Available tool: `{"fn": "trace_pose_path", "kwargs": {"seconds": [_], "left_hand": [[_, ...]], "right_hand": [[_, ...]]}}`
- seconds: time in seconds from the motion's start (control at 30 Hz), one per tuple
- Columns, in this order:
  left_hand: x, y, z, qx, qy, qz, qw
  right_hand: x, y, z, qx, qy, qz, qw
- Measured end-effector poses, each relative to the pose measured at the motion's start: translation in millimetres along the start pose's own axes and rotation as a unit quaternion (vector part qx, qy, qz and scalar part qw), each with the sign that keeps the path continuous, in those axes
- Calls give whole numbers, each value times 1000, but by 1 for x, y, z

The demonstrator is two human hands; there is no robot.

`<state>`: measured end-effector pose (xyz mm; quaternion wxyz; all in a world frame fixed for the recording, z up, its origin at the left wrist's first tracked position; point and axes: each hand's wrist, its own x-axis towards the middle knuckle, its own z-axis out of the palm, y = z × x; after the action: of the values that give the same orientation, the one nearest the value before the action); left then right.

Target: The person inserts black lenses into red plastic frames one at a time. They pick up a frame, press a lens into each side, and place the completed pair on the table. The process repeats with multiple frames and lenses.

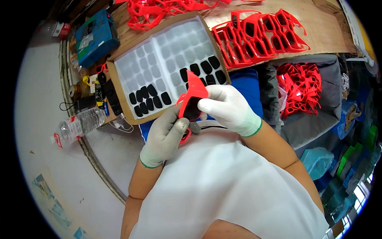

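Observation:
In white gloves with green cuffs, both my hands hold a red sunglasses frame (195, 86) above my lap. It is tilted, one corner pointing up, and a dark lens (191, 109) shows in its upper rim. My left hand (162, 135) is closed around the lower end, the thumb lying near the lower rim. On the upper rim, my right hand (229, 108) pinches beside the dark lens. Just beyond my hands stands a cardboard box (115, 83) lined with a white sheet, with several loose black lenses (149, 100) on it. My fingers hide part of the frame.
Assembled red sunglasses (260, 36) lie in rows at the back right of the wooden table (324, 34). A grey fabric-lined bin (308, 129) at the right holds many red frames (300, 89). At the left are a blue case (95, 38) and a clear plastic bottle (81, 125).

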<state>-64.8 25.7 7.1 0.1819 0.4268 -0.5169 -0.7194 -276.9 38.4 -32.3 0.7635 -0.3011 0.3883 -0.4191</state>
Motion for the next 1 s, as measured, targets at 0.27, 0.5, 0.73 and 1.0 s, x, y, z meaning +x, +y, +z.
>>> {"fn": "trace_pose_path", "kwargs": {"seconds": [0.27, 0.5, 0.73, 1.0], "left_hand": [[-3, -7, -9, 29, -6, 4, 1000], [-5, -12, -7, 0, -7, -13, 1000], [-4, -12, 1, 12, 73, -19, 997], [-7, -21, 15, 119, 136, 70, 981]], "right_hand": [[1, 3, -3, -3, -29, 29, 999], [1, 9, -2, 41, -41, 27, 998], [3, 2, 6, -9, -5, 13, 1000], [-4, -1, 20, -74, 48, -11, 996]]}}
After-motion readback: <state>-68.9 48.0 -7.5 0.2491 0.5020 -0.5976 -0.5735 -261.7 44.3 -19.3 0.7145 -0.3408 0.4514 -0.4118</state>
